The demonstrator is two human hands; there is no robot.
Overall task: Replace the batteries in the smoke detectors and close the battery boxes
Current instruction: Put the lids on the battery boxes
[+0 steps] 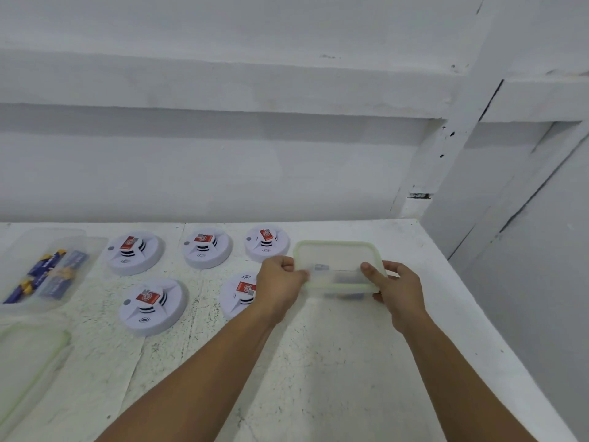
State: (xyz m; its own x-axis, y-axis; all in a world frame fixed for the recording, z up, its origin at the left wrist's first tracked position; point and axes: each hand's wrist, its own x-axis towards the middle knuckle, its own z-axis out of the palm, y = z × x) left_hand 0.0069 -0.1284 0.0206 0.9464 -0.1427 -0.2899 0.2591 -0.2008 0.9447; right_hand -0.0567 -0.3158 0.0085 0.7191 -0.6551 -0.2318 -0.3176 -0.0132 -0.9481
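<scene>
**Lidded box: light, flexy, slick. Hold it by the short ends**

The lidded battery box point(338, 255) is in the far right part of the tabletop point(350, 378), just right of the five smoke detectors point(152, 306).

- **Grip:** your left hand point(280, 283) and right hand point(400, 290) each grip one short end. The fingers point(299, 275) curl round the green rim.
- **Handling:** it looks like thin translucent plastic, so probably light, smooth and easily bowed. The soft seal rim is likely the best purchase.
- **Contents:** blurred, and likely loose, so expect the weight to shift if you tilt it.
- **Where to press:** press at the rim, not mid-lid. I can't tell if the lid is fully seated.
- **Left edge:** the open battery box point(76, 282) sits there holding batteries point(41, 269). A loose lid point(28, 355) lies nearer you.
</scene>
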